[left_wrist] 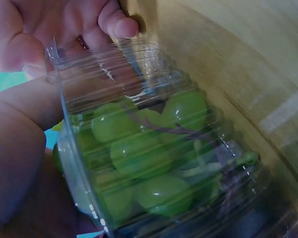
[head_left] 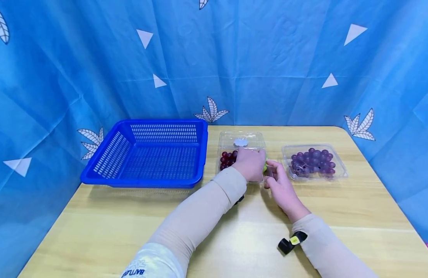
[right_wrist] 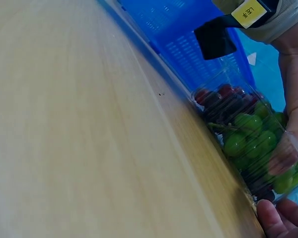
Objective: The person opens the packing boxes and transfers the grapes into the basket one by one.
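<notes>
Near the back of the table stands a clear plastic box (head_left: 242, 135) with its lid tipped back. Dark red grapes (head_left: 228, 159) fill its left part; green grapes (right_wrist: 251, 141) fill the right. My left hand (head_left: 251, 164) reaches down into the right part, fingers among the green grapes; cannot tell whether they grip any. The box wall and left hand hide much of this in the head view. With bent fingers and thumb, my right hand (head_left: 283, 191) holds the right end of the box, its fingertips (right_wrist: 270, 218) at the lower corner.
A second clear box (head_left: 340, 170) of dark purple grapes stands to the right. At the left is a large blue plastic basket (head_left: 144, 181) with slotted walls. A blue patterned curtain (head_left: 269, 58) hangs behind the wooden table (head_left: 123, 227).
</notes>
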Demonstrator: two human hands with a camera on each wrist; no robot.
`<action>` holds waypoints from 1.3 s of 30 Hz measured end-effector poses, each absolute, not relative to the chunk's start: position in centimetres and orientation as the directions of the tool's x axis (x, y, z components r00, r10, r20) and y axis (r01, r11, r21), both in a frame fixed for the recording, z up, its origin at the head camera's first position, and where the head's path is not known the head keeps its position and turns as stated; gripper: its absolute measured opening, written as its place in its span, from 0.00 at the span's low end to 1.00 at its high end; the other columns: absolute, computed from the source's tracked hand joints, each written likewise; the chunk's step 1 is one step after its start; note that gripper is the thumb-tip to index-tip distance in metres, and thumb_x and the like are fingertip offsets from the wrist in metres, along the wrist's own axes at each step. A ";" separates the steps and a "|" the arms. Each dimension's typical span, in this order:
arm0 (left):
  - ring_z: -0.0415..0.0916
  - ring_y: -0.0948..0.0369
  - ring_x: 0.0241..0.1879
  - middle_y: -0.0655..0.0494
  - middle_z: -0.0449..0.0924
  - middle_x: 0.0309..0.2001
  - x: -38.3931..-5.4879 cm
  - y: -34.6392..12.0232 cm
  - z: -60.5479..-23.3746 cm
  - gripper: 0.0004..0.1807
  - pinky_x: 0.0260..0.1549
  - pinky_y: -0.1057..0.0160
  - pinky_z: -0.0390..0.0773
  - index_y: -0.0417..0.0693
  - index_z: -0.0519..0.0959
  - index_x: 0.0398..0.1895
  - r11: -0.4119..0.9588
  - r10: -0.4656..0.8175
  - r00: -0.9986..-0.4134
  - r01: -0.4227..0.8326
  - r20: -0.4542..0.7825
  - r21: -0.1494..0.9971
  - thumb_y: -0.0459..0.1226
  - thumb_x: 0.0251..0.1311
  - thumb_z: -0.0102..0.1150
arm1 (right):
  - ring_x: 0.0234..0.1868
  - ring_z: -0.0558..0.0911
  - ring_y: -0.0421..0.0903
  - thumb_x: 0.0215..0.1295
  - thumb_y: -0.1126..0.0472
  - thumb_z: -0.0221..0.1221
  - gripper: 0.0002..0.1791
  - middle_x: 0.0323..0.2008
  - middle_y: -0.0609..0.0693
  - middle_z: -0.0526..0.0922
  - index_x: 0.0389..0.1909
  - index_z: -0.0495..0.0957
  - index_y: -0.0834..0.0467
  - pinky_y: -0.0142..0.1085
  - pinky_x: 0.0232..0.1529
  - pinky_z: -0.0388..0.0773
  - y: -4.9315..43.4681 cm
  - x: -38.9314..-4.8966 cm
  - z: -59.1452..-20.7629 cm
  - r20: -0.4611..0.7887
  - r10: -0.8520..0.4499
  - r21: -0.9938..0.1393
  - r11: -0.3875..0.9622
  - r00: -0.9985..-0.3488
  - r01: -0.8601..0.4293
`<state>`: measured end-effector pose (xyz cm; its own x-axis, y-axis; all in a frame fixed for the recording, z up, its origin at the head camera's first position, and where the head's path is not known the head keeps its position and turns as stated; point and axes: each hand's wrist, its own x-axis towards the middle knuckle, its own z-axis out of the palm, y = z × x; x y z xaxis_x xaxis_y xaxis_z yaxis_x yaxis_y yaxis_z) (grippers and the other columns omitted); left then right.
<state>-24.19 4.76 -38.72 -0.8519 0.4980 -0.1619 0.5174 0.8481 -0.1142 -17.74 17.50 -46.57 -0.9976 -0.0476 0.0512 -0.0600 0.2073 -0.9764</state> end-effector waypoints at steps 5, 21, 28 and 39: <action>0.80 0.57 0.42 0.62 0.84 0.43 -24.4 4.9 -39.0 0.38 0.54 0.50 0.70 0.54 0.70 0.61 0.837 0.503 -0.851 0.523 -0.150 -0.162 0.66 0.55 0.63 | 0.51 0.76 0.53 0.68 0.72 0.47 0.31 0.64 0.64 0.70 0.72 0.57 0.62 0.38 0.44 0.79 17.6 -17.9 -46.5 0.062 -0.054 -0.976 0.205 -0.997 -0.072; 0.76 0.58 0.29 0.63 0.78 0.28 -24.8 4.9 -40.5 0.34 0.45 0.54 0.73 0.55 0.67 0.60 0.826 0.523 -0.848 0.529 -0.086 -0.194 0.59 0.57 0.67 | 0.57 0.73 0.57 0.68 0.72 0.45 0.32 0.65 0.67 0.67 0.73 0.55 0.64 0.36 0.43 0.80 17.9 -17.8 -46.4 0.063 -0.052 -0.978 0.196 -0.997 -0.072; 0.74 0.61 0.29 0.65 0.77 0.26 -25.0 4.3 -40.4 0.37 0.47 0.53 0.73 0.56 0.68 0.65 0.850 0.518 -0.850 0.524 -0.095 -0.059 0.59 0.57 0.66 | 0.51 0.75 0.57 0.70 0.71 0.47 0.32 0.65 0.66 0.67 0.74 0.53 0.63 0.37 0.44 0.80 17.7 -17.7 -46.3 0.044 -0.047 -0.980 0.193 -0.998 -0.052; 0.73 0.62 0.24 0.62 0.76 0.28 -24.4 2.2 -37.9 0.32 0.20 0.64 0.73 0.52 0.70 0.66 0.803 0.536 -0.844 0.517 0.022 0.296 0.49 0.59 0.66 | 0.44 0.79 0.59 0.75 0.66 0.47 0.33 0.65 0.65 0.68 0.77 0.50 0.60 0.39 0.42 0.80 17.8 -17.8 -46.5 0.038 -0.040 -0.971 0.235 -0.998 -0.046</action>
